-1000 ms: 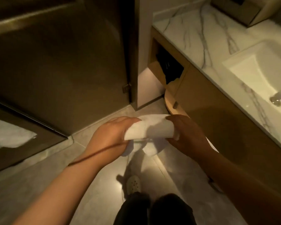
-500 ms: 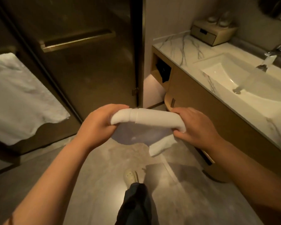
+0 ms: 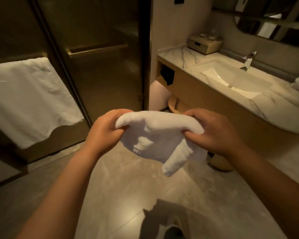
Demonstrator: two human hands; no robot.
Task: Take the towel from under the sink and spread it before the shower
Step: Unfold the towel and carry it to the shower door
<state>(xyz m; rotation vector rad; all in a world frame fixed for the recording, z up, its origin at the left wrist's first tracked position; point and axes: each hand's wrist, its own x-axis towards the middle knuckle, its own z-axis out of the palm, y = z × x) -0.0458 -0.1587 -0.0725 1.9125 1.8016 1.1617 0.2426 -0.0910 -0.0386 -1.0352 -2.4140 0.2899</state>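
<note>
1. The white towel hangs in the air above the floor, partly unrolled, one rolled end dangling.
2. The left hand grips its left end, fingers curled round it.
3. The right hand pinches its right end.
4. The shower door stands ahead; the counter with its sink is right.

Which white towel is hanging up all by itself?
The hanging towel on the left, draped flat and touched by nobody. The bunched towel in the middle is gripped at its ends by the left hand and right hand.
</note>
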